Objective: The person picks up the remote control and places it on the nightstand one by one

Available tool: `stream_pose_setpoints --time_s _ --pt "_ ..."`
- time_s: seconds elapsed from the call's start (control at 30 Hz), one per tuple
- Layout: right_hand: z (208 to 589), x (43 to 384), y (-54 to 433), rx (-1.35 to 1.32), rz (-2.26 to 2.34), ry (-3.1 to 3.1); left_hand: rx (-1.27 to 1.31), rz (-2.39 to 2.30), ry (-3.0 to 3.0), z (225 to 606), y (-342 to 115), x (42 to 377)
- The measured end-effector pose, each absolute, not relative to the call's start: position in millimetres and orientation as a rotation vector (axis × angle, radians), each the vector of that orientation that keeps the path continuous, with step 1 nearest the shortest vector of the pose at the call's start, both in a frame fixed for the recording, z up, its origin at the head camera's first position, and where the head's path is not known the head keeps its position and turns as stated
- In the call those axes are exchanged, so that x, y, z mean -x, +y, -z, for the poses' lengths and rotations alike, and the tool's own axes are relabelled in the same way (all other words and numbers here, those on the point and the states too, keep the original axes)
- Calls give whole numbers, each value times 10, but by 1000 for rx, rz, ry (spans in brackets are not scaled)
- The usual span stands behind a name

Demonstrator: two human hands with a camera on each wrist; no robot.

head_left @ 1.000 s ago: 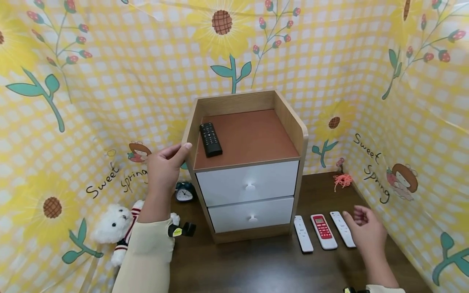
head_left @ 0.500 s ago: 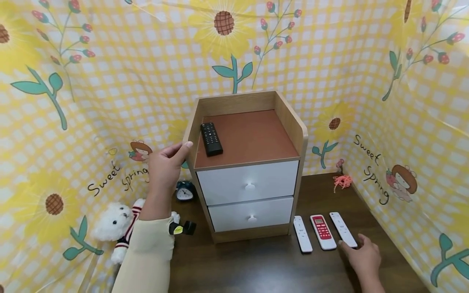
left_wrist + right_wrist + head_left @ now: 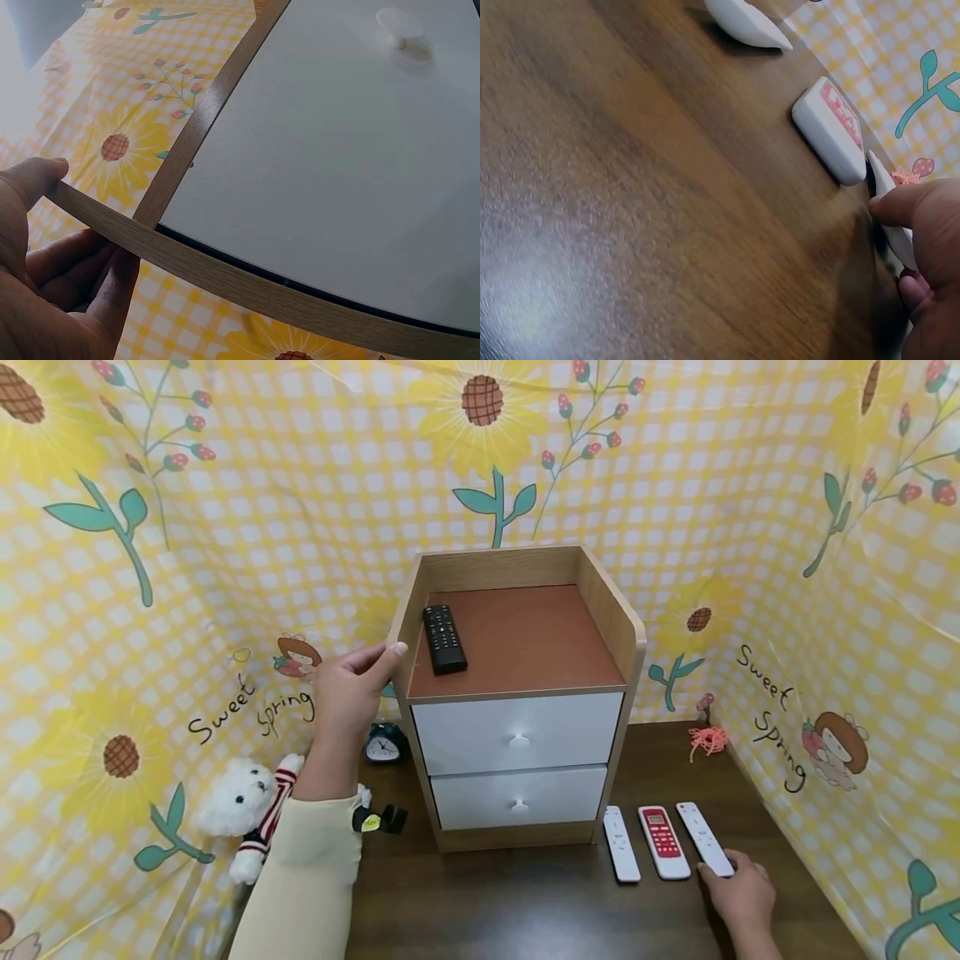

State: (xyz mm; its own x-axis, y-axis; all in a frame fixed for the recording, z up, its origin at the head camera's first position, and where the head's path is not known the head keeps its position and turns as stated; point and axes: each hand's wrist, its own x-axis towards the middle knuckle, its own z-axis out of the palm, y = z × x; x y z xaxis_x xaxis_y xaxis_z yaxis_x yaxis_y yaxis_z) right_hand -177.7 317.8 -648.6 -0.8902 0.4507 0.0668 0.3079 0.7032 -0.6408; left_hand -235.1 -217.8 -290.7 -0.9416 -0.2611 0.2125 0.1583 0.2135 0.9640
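Observation:
My left hand (image 3: 348,693) pinches the raised left side panel of a small wooden cabinet (image 3: 517,842), thumb on the inner face in the left wrist view. Two white drawers, both closed, fill the cabinet's front, and a black remote control (image 3: 444,640) lies on its brown top. At the right, my right hand (image 3: 741,893) holds the near end of a white remote control (image 3: 703,837) between thumb and fingers. That remote lies on the table, partly hidden by the hand in the right wrist view. Beside it lie a red-and-white remote control (image 3: 663,842) and another white remote (image 3: 621,845).
A white plush toy (image 3: 238,797) in striped clothes leans at the left, and a dark alarm clock (image 3: 385,743) stands beside the cabinet. Pink string (image 3: 708,741) lies in the back right corner. Patterned cloth (image 3: 300,485) walls in the dark wooden table (image 3: 480,902).
My right hand has come down and left onto the near end of the rightmost white remote and taken hold of it. My left hand keeps its place on the panel; the head view has shifted slightly.

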Motion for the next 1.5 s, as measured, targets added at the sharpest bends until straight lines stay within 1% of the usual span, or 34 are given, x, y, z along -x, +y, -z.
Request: stream_pose_setpoints --time_s 0.23,0.47,0.57,0.67,0.8,0.97,1.23,1.37,1.5 --pt "6494 1778 3183 617 -966 -2655 -99 1794 -2154 2878 -2165 2337" --pt "6470 1785 3114 708 -1033 -2510 -118 1761 -2166 2886 -2155 2341" --pt "6392 1789 3102 728 -1049 -2451 -126 1768 -2167 2902 -2150 2350" --pt "6226 1807 3091 733 -1062 -2402 -135 1776 -2166 2911 -2141 2350" --pt "5904 1877 3071 751 -1107 -2342 -146 1785 -2163 2905 -2131 2336" --pt "5378 2012 3034 716 -1165 -2258 -142 1791 -2154 2888 -2132 2334" --pt "4451 2203 2938 683 -1161 -2128 -149 1780 -2158 2876 -2122 2327" --pt "3915 2241 2858 673 -1213 -2079 -145 1783 -2156 2874 -2113 2331" --pt "3407 2262 2717 600 -1282 -2036 -149 1772 -2155 2879 -2123 2331"
